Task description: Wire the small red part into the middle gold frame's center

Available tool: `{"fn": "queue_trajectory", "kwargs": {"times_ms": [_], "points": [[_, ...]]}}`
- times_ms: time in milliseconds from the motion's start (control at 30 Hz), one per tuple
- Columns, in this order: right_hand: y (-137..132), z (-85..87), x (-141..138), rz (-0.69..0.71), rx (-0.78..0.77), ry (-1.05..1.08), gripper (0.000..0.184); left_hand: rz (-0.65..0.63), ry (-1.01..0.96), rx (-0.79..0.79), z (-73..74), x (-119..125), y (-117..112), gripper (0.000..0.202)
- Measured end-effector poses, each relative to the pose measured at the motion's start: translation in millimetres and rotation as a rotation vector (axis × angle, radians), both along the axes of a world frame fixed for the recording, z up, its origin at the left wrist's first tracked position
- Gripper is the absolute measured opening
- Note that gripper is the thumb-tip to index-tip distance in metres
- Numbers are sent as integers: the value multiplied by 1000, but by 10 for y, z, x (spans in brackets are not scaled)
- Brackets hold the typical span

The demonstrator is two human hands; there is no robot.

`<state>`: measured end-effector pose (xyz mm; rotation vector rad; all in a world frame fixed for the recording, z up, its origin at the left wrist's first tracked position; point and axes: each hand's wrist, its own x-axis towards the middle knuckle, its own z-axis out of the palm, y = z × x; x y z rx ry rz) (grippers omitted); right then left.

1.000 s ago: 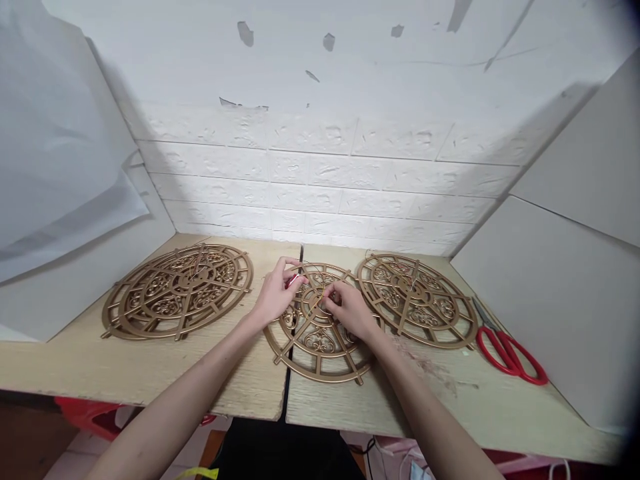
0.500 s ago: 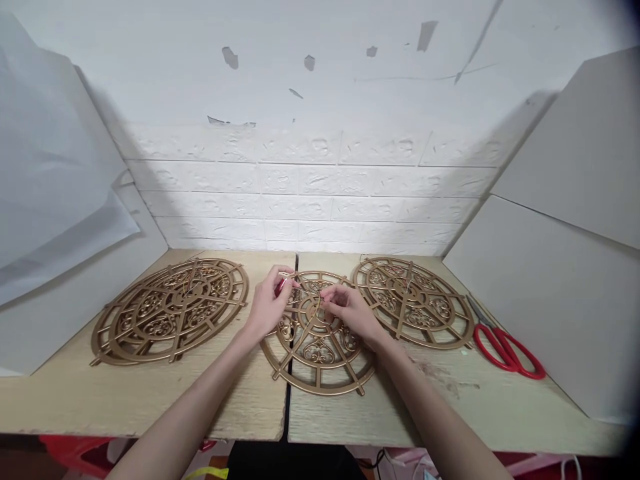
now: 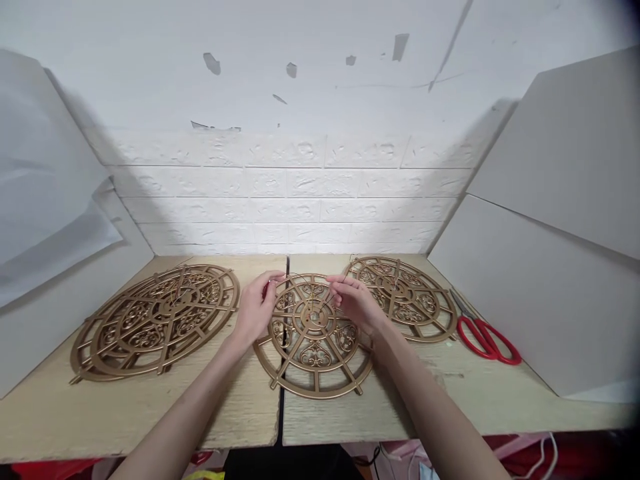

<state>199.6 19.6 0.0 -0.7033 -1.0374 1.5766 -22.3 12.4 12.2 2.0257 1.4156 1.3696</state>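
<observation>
A round gold openwork disc (image 3: 317,392) with scrolled panels lies in front of me, across the seam between the two table boards. Thin cord (image 3: 324,303) rises from the holes in its hub towards both hands. Over the disc's upper left rim, my left hand (image 3: 257,303) is closed, thumb and forefinger pinching one end; something small and red shows partly in its palm. My right hand (image 3: 356,300) is closed above the right side, its fingertips pinching another length. Too fine to follow fully, the cord is partly lost against the gold pattern.
A pile of similar gold discs (image 3: 165,367) lies at the left, with more discs (image 3: 425,333) at the right, cords at their hubs. Red-handled scissors (image 3: 487,337) rest by the right white panel (image 3: 545,300). A white brick-patterned wall (image 3: 300,210) closes the back.
My hands have drawn apart and up, my left hand moving left, and the cord now spreads between them. The hub has come into view. The whole view has shifted slightly.
</observation>
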Motion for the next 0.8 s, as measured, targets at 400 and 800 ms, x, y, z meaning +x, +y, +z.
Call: {"fn": "queue_trajectory", "kwargs": {"times_ms": [400, 800], "points": [[-4, 76, 118, -98, 16, 133, 23, 50, -270, -113, -62, 3, 21, 22], [-58, 7, -50, -126, 131, -174, 27, -429, -572, -297, 27, 97, -21, 45]]}}
